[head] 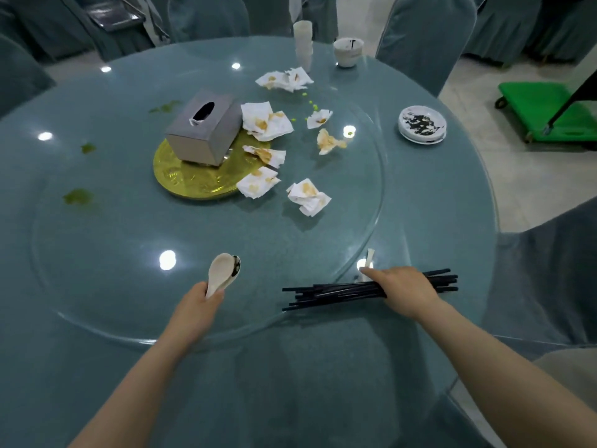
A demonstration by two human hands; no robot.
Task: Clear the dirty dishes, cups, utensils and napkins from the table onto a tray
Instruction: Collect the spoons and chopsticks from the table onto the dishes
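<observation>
Head view looked down on a round table (97,286) under teal cloth, topped by a glass turntable (371,202). Left hand (197,305) gripped white ceramic spoons (223,273) by the handles, bowls up — at least two nested, one stained dark. Right hand (403,291) was curled around a bundle of black chopsticks (336,292), held level over the turntable's near edge, tips pointing left; a small white piece (370,257) stuck up just behind the thumb (could not tell what it was).

Crumpled, orange-stained napkins (268,121) lay scattered over the turntable's middle and far side, some touching a gold plate (193,182) on which a grey tissue box (203,127) stood. Green food bits (77,197) dotted the glass. Farther back: a stack of white cups (303,43) and, beside it, a white bowl (347,53). Stacked small dishes (421,124) with dark residue sat off the turntable at right. Covered chairs ringed the table — a green cart (546,111) stood on the floor at right.
</observation>
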